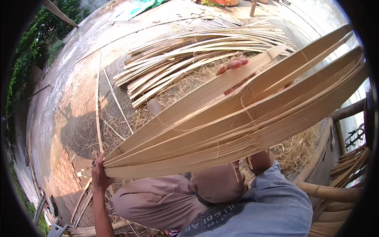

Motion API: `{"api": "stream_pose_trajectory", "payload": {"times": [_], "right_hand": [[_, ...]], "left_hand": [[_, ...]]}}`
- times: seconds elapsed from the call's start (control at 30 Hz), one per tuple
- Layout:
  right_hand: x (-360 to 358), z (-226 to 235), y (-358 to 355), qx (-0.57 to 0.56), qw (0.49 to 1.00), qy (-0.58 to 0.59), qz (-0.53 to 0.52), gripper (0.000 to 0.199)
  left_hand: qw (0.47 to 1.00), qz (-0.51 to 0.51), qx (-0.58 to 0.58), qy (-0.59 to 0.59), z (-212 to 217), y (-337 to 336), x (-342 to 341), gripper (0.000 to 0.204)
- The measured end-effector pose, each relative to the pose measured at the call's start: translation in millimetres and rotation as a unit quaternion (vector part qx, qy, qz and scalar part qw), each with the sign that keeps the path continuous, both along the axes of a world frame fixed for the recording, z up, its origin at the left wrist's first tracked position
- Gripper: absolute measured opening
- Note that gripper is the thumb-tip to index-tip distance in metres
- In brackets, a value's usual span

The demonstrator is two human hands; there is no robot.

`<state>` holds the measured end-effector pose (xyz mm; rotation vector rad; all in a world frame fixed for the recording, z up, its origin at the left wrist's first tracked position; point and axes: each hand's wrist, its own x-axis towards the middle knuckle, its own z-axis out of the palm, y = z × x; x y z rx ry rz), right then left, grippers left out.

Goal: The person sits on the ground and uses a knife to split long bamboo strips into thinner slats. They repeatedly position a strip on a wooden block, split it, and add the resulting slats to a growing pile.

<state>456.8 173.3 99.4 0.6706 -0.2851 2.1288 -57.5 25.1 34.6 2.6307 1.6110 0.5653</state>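
A bundle of long, pale bamboo strips slants across the front of my body, rising to the right. Its strips come together at the left end and fan apart toward the right. My left hand is closed around the gathered left end. Past the middle, my right hand grips the bundle from the far side; its fingertips show over the far strip while the palm and wrist are mostly hidden behind the bamboo. Thin loose fibres hang across the strips. My bent legs lie below the bundle.
A pile of split bamboo strips lies on the ground ahead, among curly shavings. Single strips and a woven mat are at the left. Bamboo poles and stacked strips stand close on the right.
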Motion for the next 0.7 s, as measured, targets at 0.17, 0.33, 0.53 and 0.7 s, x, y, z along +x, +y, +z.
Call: {"api": "stream_pose_trajectory", "payload": {"times": [0.17,0.33,0.53,0.7], "right_hand": [[146.8,39.3,-12.0,0.099,0.899,-0.065,-0.421,0.028],[143.4,-13.1,-14.8,0.047,0.816,-0.172,-0.549,0.069],[93.8,-30.4,-75.1,-0.152,0.863,-0.169,-0.451,0.091],[101.8,-32.0,-26.7,-0.220,0.770,-0.291,-0.524,0.090]], "left_hand": [[0.995,-0.084,-0.050,-0.032,12.5,41.5,58.7,0.099],[0.988,-0.140,-0.049,-0.033,12.4,66.9,118.0,0.100],[0.969,-0.118,-0.218,0.013,12.8,82.3,174.2,0.099],[0.968,-0.123,-0.219,-0.014,13.2,89.0,178.6,0.100]]}}
